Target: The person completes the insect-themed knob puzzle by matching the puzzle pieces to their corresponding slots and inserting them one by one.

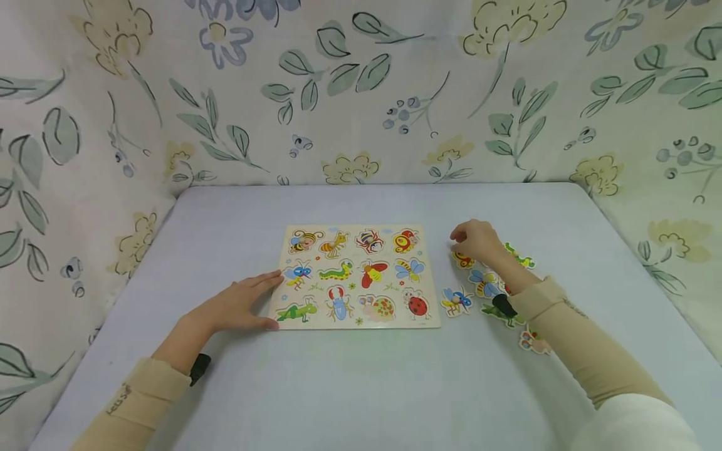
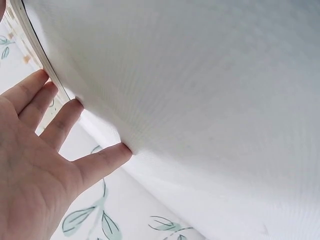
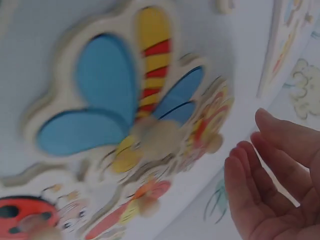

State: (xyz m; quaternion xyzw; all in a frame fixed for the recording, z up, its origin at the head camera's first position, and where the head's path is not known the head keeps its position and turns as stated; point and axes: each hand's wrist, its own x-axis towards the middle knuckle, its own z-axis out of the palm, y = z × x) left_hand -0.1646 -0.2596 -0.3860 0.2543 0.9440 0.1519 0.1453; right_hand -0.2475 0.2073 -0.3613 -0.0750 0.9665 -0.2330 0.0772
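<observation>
An insect puzzle board (image 1: 323, 314) lies flat on the table, with printed bugs in rows. At its left edge my left hand (image 1: 239, 305) rests with spread, straight fingers; in the left wrist view the fingertips (image 2: 76, 104) touch the edge and the thumb touches the table. My right hand (image 1: 478, 243) hovers over loose knobbed pieces right of the board, fingers loosely bent. The right wrist view shows nothing between its thumb (image 3: 282, 132) and fingers. Nearest are a butterfly piece (image 1: 462, 260), a dragonfly piece (image 3: 105, 72) and a ladybug piece (image 3: 22, 210).
Also in the right-hand pile are a mosquito piece (image 1: 455, 302), a grasshopper piece (image 1: 499, 313), a caterpillar piece (image 1: 523, 260) and a snail piece (image 1: 530, 342). A white cloth covers the table (image 1: 338, 388). Behind it hangs a floral curtain (image 1: 350, 138).
</observation>
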